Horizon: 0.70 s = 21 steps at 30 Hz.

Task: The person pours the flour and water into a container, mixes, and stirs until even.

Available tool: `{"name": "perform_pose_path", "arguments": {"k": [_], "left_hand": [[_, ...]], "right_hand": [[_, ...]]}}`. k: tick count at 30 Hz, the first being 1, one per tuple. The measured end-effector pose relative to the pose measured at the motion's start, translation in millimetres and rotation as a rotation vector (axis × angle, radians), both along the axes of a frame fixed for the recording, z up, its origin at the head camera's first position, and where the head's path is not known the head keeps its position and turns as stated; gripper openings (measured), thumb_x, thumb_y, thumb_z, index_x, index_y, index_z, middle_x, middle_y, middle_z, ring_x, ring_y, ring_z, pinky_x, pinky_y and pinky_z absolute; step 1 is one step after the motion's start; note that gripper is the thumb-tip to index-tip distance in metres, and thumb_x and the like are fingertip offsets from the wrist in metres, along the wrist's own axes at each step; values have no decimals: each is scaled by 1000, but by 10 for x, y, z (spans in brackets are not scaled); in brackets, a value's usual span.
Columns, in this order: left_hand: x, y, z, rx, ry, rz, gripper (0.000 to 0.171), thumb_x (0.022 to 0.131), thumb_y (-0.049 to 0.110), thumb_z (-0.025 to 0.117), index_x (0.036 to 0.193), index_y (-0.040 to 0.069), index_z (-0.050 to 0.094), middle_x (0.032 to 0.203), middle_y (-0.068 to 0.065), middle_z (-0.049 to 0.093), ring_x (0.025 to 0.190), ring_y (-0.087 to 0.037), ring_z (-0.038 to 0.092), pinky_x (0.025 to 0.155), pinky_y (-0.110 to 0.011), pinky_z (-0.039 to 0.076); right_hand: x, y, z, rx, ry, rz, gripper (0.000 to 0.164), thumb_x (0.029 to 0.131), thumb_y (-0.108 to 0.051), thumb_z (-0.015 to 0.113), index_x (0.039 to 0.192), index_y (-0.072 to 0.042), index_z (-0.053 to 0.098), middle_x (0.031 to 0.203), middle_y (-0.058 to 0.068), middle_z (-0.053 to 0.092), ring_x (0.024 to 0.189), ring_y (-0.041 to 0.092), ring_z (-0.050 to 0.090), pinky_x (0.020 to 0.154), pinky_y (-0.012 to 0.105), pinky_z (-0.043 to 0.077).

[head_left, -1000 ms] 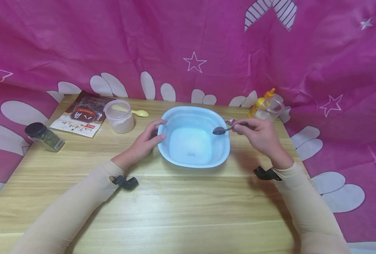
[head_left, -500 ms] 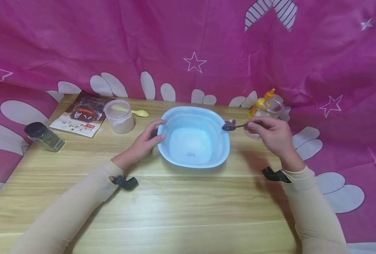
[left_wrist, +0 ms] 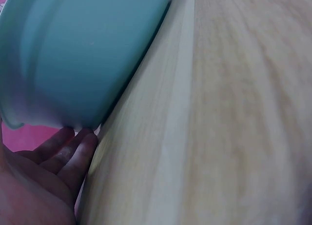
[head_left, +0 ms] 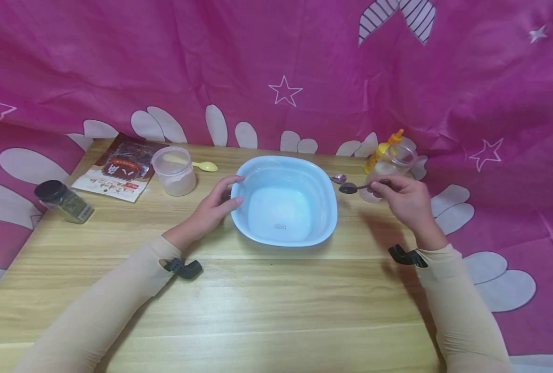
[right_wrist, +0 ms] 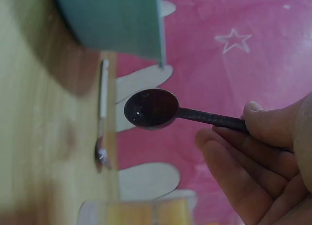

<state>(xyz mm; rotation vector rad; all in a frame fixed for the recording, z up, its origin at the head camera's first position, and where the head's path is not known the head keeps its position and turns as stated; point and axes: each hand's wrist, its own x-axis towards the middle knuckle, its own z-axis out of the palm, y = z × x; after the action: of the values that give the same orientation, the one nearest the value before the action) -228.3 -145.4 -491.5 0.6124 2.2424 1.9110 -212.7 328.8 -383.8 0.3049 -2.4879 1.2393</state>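
A black measuring spoon [head_left: 348, 188] is pinched by its handle between the thumb and fingers of my right hand [head_left: 404, 203]. Its bowl hangs just right of the basin; in the right wrist view the bowl [right_wrist: 152, 109] looks dark and glossy, and I cannot tell whether it holds anything. My left hand [head_left: 212, 206] grips the left side of the light blue basin [head_left: 276, 207], thumb and forefinger at the rim. Its other fingers [left_wrist: 80, 159] touch the outer wall in the left wrist view. Behind the right hand stands a clear plastic cup [head_left: 399, 155].
A small metal spoon [head_left: 339, 178] lies beside the basin. The yellow bottle [head_left: 378, 157] stands at the back right. On the left are a tub of white powder [head_left: 177, 181], a yellow spoon [head_left: 206, 166], a spice packet [head_left: 122, 168] and a tilted black-capped jar [head_left: 66, 202].
My right hand has drawn the black measuring spoon rightward, from over the basin's inside, past its rim, to beside it. The left hand and basin have stayed put.
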Motion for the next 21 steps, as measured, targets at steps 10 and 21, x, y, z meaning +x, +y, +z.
{"name": "perform_pose_path", "arguments": {"k": [10,21], "left_hand": [[-1,0,21,7,-5,-2,56,114,21,62,167,19,42,158,-27,56,146,-44,56,120,-63,45],[18,9,5,21,3,2,56,114,19,62,166,15,42,155,-30,57,142,-45,59,112,-40,54]], "right_hand": [[-94,141,-298,219,40,-65,11,102,-8,83,109,-2,86,94,17,82,79,-6,64,69,9,48],[-19,174,-492,310,-95,-60,20,108,-18,78,123,-9,85,118,9,83,110,28,74,91,27,59]]}}
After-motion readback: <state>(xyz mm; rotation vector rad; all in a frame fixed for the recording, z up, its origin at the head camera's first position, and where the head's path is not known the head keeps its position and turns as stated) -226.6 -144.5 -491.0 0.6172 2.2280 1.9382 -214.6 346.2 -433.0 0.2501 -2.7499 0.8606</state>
